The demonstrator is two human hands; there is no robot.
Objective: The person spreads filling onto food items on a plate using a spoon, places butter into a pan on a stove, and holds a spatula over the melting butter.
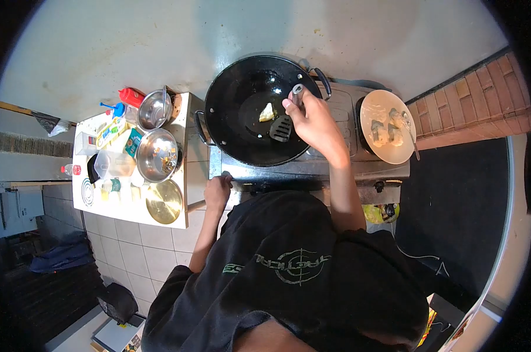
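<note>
The right hand (pixel 319 121) grips a spatula (pixel 281 128), its blade in the wok (pixel 236 88) at a yellow lump's (pixel 267 112) five o'clock. At the wok's three, a plate (pixel 394 154) holds coated pieces (pixel 396 136); at eight, a bowl (pixel 150 151) holds scraps (pixel 169 162). Left hand (pixel 218 191), at seven: grip unclear.

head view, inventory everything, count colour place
stove: 1, silver, centre
wok: 1, black, on stove
food piece: 1, yellowish, in wok
spatula: 1, grey, blade in wok
plate: 1, beige, stove's right end
coated pieces: several, pale, on plate
table: 1, cream, left
bowls: 2, silver, on table
bottle: 1, red, table's far edge
disc: 1, gold, table's near end
small items: many, mixed, on table
wall: 1, grey, behind stove
bricks: many, reddish, right
shirt: 1, black, bottom
right hand: 1, bare, holding spatula
left hand: 1, bare, stove's front edge
</note>
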